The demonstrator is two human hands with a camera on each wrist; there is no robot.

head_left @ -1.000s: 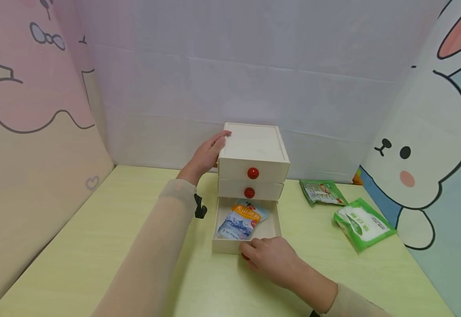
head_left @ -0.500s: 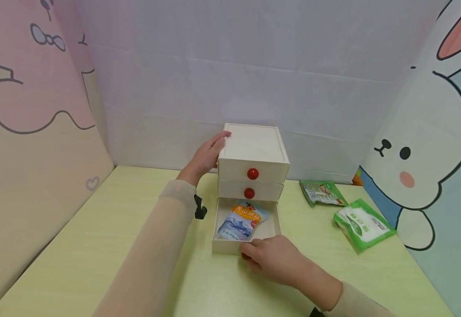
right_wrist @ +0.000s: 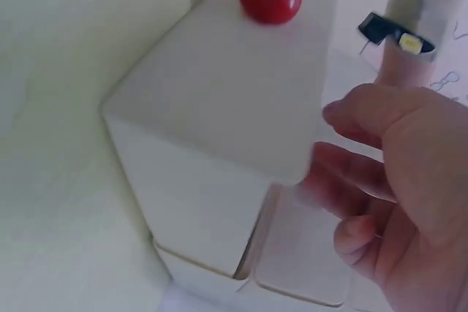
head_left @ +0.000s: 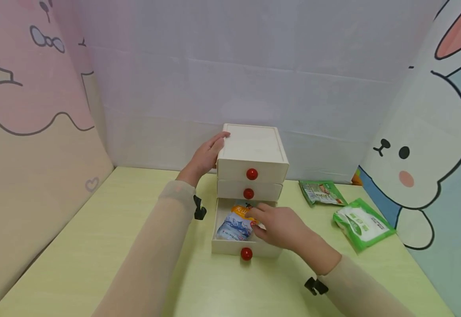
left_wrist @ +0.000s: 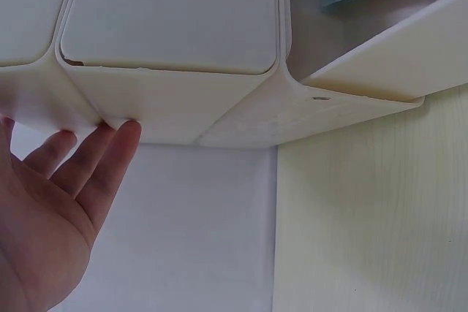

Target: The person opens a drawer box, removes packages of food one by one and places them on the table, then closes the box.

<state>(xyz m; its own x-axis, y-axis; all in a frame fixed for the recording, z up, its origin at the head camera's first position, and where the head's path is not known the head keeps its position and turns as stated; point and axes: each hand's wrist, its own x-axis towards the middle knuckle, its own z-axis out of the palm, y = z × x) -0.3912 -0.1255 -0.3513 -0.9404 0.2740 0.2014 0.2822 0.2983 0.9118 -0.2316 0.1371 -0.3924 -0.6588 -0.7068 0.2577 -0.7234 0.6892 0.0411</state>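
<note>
A small white drawer unit (head_left: 254,143) stands at the back of the table, its bottom drawer (head_left: 266,250) pulled out. In that drawer lies a blue, white and orange printed bag (head_left: 235,225). My left hand (head_left: 203,159) rests against the unit's left side, fingers straight on the wall in the left wrist view. Over the open drawer, my right hand (head_left: 281,225) reaches with fingertips at the bag's upper right side, thumb and fingers apart. The right wrist view hides the bag behind the drawer front. A red knob (head_left: 246,254) on that front is uncovered.
Two closed drawers with red knobs sit above the open one. To the right lie a green packet (head_left: 323,193) and a green-and-white packet (head_left: 364,224). A pale wall cloth (head_left: 199,88) hangs behind the unit.
My right hand has let go of the bottom drawer's knob and moved up over the drawer to the bag. The left hand has stayed in place.
</note>
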